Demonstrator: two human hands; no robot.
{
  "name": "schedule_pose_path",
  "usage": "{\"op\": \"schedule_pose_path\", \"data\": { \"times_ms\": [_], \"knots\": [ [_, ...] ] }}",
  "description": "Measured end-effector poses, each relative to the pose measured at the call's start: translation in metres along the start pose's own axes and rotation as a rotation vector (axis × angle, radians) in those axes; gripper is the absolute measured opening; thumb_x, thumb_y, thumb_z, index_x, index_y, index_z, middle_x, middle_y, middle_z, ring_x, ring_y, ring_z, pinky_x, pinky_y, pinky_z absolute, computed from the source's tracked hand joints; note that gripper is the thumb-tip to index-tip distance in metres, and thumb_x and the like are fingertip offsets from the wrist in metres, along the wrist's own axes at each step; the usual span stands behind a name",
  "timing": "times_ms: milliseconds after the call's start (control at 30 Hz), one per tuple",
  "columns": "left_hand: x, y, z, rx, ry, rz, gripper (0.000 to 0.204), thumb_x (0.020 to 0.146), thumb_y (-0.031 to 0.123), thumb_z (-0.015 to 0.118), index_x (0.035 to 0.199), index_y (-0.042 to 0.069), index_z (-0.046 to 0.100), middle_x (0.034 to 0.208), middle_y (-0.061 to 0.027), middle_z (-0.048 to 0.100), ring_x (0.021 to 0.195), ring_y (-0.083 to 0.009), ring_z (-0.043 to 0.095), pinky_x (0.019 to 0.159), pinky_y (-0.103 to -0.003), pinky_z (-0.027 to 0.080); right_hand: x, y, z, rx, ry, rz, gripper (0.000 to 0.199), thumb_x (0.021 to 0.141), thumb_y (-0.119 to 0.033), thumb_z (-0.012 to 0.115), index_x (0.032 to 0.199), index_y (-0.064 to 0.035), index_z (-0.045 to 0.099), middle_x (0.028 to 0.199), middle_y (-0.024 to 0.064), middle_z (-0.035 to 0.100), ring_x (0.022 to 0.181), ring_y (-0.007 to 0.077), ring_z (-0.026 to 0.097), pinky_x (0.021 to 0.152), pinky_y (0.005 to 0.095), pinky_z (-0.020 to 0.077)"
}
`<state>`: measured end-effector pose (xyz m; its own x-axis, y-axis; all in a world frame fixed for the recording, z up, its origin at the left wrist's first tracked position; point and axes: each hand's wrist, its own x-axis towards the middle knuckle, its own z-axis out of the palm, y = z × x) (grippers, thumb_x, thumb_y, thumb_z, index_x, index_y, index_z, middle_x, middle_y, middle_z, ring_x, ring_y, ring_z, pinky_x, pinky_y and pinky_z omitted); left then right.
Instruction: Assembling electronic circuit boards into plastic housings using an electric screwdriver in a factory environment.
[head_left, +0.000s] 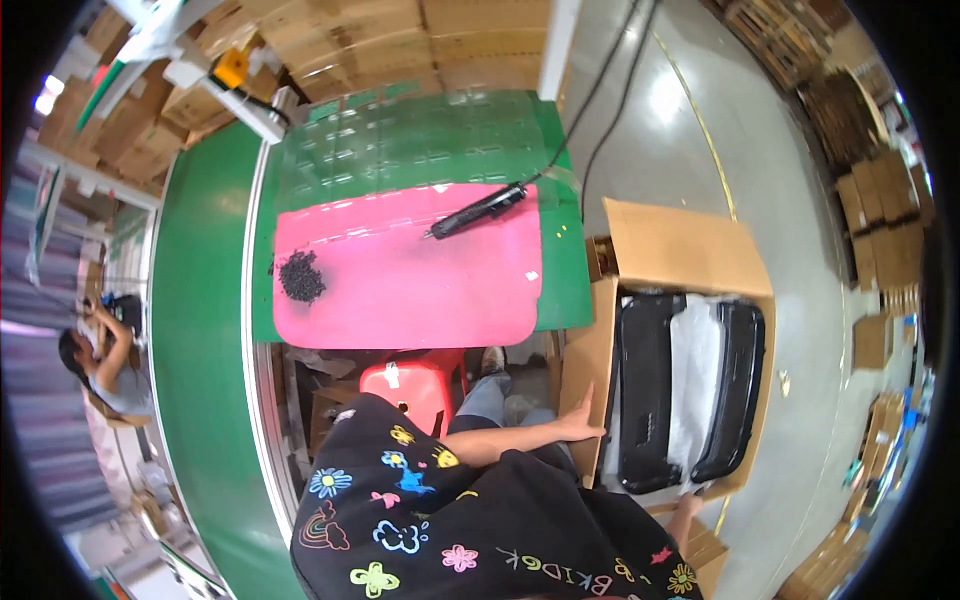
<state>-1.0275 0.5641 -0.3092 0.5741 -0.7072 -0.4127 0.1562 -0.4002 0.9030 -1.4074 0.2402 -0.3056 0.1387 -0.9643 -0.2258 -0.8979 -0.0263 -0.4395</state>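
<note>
My left hand (578,420) rests against the left wall of an opened cardboard box (587,350), its thumb and fingers spread apart. At the box's near edge is my right hand (688,503), partly hidden, so its grip is unclear. Inside the box stand two long black plastic parts with rounded corners, a left one (645,390) and a right one (738,385). White wrapping sheet (692,390) lies between them. The far flap (685,240) of the box is folded outward.
Left of the box, a green workbench (420,135) carries a pink mat (420,290). On it are a black corded electric screwdriver (478,211) and a pile of small black screws (302,277). A red stool (410,390) stands below. Another person (110,360) sits far left.
</note>
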Motion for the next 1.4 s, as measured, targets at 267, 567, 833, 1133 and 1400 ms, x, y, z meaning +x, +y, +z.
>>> {"op": "schedule_pose_path", "data": {
  "times_ms": [267, 567, 833, 1133, 1400],
  "knots": [
    [-0.04, 0.078, -0.147, -0.39, -0.205, 0.106, 0.044, 0.092, 0.031, 0.06, 0.125, 0.003, 0.049, 0.104, -0.0063, 0.063, 0.091, -0.0136, 0.06, 0.072, -0.029, 0.052, -0.151, -0.41, 0.095, 1.115, -1.023, -0.3, 0.057, 0.098, -0.036, 0.045, 0.142, -0.0089, 0.023, 0.122, 0.0145, 0.053, 0.115, 0.0229, 0.049, 0.096, 0.0411, 0.0409],
    [-0.138, 0.083, -0.213, -0.871, 0.619, 0.378, 0.023, 0.089, 0.0, 0.056, 0.111, -0.001, 0.057, 0.1, -0.0077, 0.062, 0.084, -0.0169, 0.063, 0.072, -0.03, 0.054, -0.308, -0.543, 0.185, 0.436, -1.827, -0.908, 0.074, 0.096, -0.046, 0.046, 0.146, -0.0069, 0.008, 0.126, 0.0116, 0.04, 0.106, 0.0208, 0.052, 0.087, 0.0339, 0.0459],
    [-0.231, -0.077, -0.368, -0.788, 1.72, 0.11, 0.019, 0.089, 0.012, 0.062, 0.103, -0.001, 0.061, 0.086, -0.0075, 0.064, 0.069, -0.0151, 0.064, 0.056, -0.028, 0.055, -0.341, -0.577, 0.269, 0.21, -1.464, -1.346, 0.074, 0.082, -0.013, 0.068, 0.141, -0.0077, 0.022, 0.121, 0.013, 0.042, 0.112, 0.024, 0.043, 0.093, 0.0371, 0.0408],
    [-0.236, -0.189, -0.453, 0.321, 2.215, -0.209, 0.02, 0.086, 0.01, 0.062, 0.103, 0.0, 0.061, 0.096, -0.0144, 0.054, 0.087, -0.0248, 0.056, 0.078, -0.034, 0.046, -0.312, -0.597, 0.356, -0.046, -0.737, -1.816, 0.034, 0.076, -0.003, 0.059, 0.108, 0.0045, 0.051, 0.109, 0.0239, 0.049, 0.103, 0.0411, 0.045, 0.092, 0.0481, 0.0367],
    [-0.249, -0.457, -0.24, 0.203, 1.221, -0.986, 0.09, 0.072, 0.045, 0.075, 0.141, 0.008, 0.03, 0.136, -0.019, 0.043, 0.12, -0.038, 0.045, 0.095, -0.043, 0.043, -0.317, -0.584, 0.374, 0.009, -0.719, -1.867, 0.027, 0.065, -0.001, 0.056, 0.091, -0.003, 0.052, 0.094, 0.0165, 0.05, 0.088, 0.035, 0.05, 0.08, 0.045, 0.0401]
  ]
}}
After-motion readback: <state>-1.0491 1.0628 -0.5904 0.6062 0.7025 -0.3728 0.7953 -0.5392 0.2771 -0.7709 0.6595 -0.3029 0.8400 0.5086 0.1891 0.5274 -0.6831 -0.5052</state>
